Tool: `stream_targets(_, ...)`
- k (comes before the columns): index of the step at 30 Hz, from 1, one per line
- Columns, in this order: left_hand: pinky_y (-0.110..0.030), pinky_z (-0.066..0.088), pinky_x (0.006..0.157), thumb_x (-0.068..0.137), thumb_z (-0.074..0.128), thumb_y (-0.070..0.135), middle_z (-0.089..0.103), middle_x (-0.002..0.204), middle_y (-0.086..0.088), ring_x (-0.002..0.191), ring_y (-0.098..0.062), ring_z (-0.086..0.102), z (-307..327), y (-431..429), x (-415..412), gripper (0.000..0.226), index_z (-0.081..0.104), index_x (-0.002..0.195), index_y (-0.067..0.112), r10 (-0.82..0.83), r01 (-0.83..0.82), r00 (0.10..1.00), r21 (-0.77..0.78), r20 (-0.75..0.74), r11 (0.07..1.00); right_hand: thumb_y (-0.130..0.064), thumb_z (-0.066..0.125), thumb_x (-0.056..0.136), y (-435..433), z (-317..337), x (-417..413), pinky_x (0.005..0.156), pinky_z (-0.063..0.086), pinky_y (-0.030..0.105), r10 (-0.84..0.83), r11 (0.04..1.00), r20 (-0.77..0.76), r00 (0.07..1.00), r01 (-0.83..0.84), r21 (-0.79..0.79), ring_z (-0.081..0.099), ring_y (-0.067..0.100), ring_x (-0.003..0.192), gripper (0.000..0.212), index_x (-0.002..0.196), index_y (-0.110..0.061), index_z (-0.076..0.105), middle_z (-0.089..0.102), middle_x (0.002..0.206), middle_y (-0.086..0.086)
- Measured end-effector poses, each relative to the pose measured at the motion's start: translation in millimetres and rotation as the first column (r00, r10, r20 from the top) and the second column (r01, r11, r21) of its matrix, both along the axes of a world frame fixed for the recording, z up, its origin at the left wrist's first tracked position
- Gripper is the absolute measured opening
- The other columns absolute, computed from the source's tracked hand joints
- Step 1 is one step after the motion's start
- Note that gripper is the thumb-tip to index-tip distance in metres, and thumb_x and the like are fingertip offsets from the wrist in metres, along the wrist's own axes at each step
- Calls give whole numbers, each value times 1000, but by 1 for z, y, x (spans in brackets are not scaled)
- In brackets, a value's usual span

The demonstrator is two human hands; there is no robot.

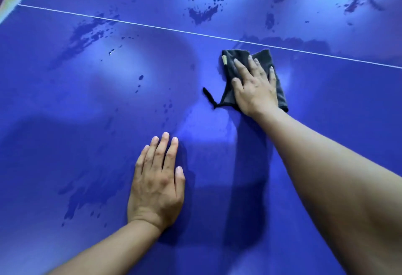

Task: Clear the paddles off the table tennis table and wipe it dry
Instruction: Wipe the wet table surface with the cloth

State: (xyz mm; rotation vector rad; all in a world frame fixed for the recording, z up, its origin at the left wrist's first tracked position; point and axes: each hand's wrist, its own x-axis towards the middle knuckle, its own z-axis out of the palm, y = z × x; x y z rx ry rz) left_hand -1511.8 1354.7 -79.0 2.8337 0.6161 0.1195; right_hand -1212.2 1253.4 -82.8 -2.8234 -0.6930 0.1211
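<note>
Since no paddles show anywhere in view, clearing looks done, while wiping is, I judge, only partway: the blue counter (pixel 87 144) carries wet smears (pixel 202 14) at 12 and 1 o'clock beyond the white line (pixel 174 28), more at 10 and 7 o'clock. The left hand (pixel 156 183) rests at 6 o'clock, fingers straight and released. The right hand (pixel 254 87) presses the dark cloth (pixel 266 57) at 1 o'clock, just short of the line, fingers spread flat, grasping nothing. The cloth's long axis runs 11 to 5 o'clock, tagged corner toward 11
</note>
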Motion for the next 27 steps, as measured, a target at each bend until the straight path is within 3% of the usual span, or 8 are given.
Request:
stream_targets(8, -38, 5, 126, 101, 23, 37, 22, 166, -8, 155, -24, 15, -4, 0, 1, 62, 28, 157, 12, -10, 10, 1000, -46, 8, 999, -46, 26, 105, -23, 4, -132, 126, -9, 46, -38, 999, -26, 999, 38, 14, -2, 9, 157, 57, 161, -42, 15, 4, 172, -5)
stream_targets(15, -37, 6, 126, 102, 43, 27, 24, 164, -10, 151, -27, 20, 3, 5, -15, 56, 30, 155, 10, -52, 92, 984, -238, 169, 967, -45, 27, 105, -49, 5, -262, 126, -7, 47, -56, 998, -15, 998, 57, 27, -3, 8, 157, 58, 161, -41, 14, 4, 172, -5)
stream_targets(19, -41, 12, 126, 102, 41, 24, 30, 162, -12, 149, -30, 27, 4, -6, -86, 54, 33, 154, 8, -198, 215, 969, -113, 145, 970, -46, 26, 106, -67, 5, -316, 126, -8, 47, -39, 999, -12, 999, 39, 6, -4, 8, 157, 58, 162, -41, 12, 3, 172, -5)
stream_targets(23, -47, 23, 123, 99, 29, 33, 35, 160, -13, 148, -31, 34, 3, -31, -200, 61, 37, 152, 5, -189, 197, 977, -80, 96, 977, -46, 26, 105, -89, 7, -380, 126, -7, 47, -34, 999, -21, 999, 34, 31, -4, 7, 157, 58, 161, -42, 13, 3, 172, -6)
stream_targets(27, -46, 24, 122, 99, 33, 34, 34, 161, -9, 147, -28, 34, -3, -54, -290, 61, 33, 154, 8, -147, 152, 985, -45, 95, 987, -48, 25, 104, -115, 4, -451, 126, -6, 47, -4, 999, -7, 1000, 4, 35, -5, 7, 157, 59, 162, -41, 12, 3, 172, -6)
